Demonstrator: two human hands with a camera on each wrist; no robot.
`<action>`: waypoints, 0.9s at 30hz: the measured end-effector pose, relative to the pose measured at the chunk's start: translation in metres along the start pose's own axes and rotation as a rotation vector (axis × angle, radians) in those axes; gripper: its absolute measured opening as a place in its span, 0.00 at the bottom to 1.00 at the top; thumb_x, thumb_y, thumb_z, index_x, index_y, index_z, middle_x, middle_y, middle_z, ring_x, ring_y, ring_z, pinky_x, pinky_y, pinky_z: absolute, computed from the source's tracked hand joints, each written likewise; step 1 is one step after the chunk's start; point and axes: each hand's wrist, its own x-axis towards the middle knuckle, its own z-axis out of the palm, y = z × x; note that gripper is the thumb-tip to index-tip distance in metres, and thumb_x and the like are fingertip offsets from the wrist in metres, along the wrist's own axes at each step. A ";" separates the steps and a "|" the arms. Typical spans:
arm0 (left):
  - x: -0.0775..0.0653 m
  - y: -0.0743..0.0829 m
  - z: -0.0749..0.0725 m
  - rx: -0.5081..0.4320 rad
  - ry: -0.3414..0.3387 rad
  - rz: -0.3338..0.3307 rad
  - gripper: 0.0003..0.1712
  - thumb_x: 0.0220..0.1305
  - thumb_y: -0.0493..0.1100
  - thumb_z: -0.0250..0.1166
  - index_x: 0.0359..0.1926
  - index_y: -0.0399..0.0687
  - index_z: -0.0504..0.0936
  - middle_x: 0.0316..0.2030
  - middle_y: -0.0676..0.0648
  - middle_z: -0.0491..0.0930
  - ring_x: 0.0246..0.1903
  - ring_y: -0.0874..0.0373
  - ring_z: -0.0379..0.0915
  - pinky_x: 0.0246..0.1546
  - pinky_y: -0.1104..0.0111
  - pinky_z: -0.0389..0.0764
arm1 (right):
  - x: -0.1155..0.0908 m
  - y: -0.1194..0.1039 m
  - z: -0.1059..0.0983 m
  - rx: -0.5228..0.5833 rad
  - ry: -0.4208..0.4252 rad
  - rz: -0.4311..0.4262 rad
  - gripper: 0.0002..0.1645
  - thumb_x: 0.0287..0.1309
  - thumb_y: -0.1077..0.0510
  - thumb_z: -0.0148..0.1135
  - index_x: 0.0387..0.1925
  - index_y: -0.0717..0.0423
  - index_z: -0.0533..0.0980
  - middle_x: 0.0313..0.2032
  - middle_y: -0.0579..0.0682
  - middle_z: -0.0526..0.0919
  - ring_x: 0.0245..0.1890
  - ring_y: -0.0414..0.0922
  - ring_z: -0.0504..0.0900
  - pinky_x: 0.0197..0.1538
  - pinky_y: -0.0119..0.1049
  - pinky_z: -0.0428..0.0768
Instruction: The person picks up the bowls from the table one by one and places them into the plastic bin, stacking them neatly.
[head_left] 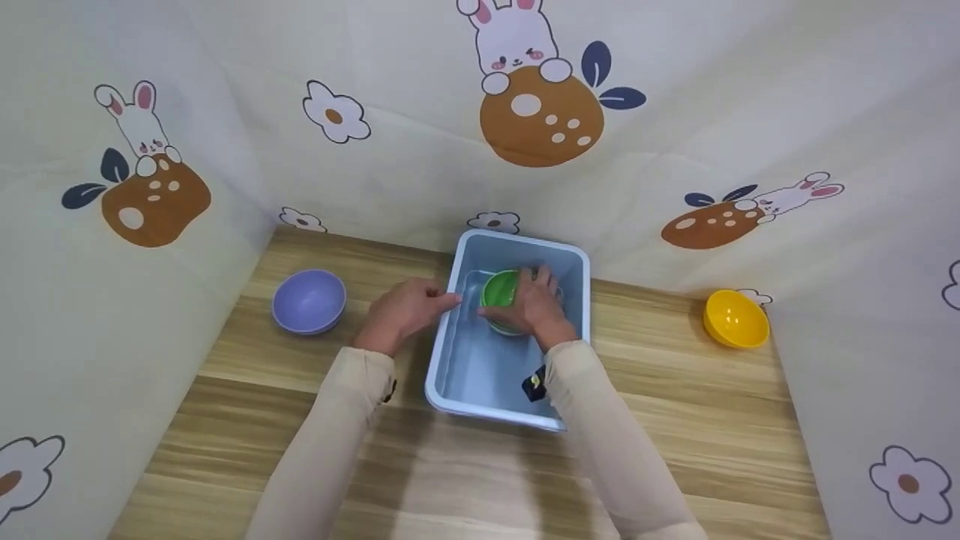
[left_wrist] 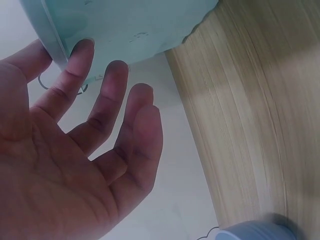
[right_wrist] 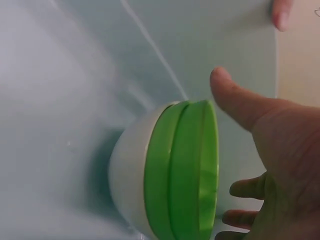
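Observation:
A light blue plastic bin (head_left: pixel 487 386) stands against the back wall. Inside it sits a stack of bowls, green bowls (right_wrist: pixel 182 170) nested in a white bowl (right_wrist: pixel 130 170). My left hand (head_left: pixel 405 311) is at the bin's left rim, its thumb over the rim and its index finger against the outer wall; the other fingers bend loosely below. My right hand (head_left: pixel 534 300) reaches into the bin over the green bowls, thumb and fingers spread about their rim. In the right wrist view the thumb stands apart from the rim.
On the wooden tabletop (head_left: pixel 675 405), a purple bowl (head_left: pixel 309 301) stands left of the bin and a yellow bowl (head_left: pixel 736 319) far to the right. Cloth walls (head_left: pixel 405 172) with rabbit and flower prints enclose the back and sides.

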 end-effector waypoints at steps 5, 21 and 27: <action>0.000 0.000 0.000 -0.003 0.001 -0.012 0.31 0.68 0.70 0.59 0.60 0.56 0.81 0.49 0.49 0.82 0.49 0.50 0.76 0.56 0.53 0.77 | -0.003 0.001 -0.005 0.010 0.008 -0.015 0.67 0.51 0.28 0.70 0.77 0.60 0.50 0.72 0.66 0.52 0.70 0.62 0.57 0.73 0.57 0.66; -0.003 0.000 0.003 -0.060 -0.005 -0.010 0.34 0.70 0.68 0.58 0.65 0.53 0.76 0.56 0.46 0.80 0.53 0.49 0.75 0.61 0.51 0.76 | -0.021 0.000 -0.028 0.026 0.030 -0.083 0.51 0.62 0.32 0.64 0.72 0.61 0.63 0.64 0.61 0.70 0.62 0.56 0.72 0.66 0.52 0.75; -0.002 -0.001 0.003 -0.068 -0.011 -0.012 0.37 0.69 0.69 0.57 0.68 0.51 0.74 0.60 0.45 0.79 0.56 0.48 0.76 0.65 0.48 0.74 | -0.031 0.003 -0.042 0.115 0.000 -0.137 0.46 0.64 0.34 0.63 0.71 0.60 0.66 0.62 0.59 0.78 0.60 0.53 0.78 0.64 0.51 0.77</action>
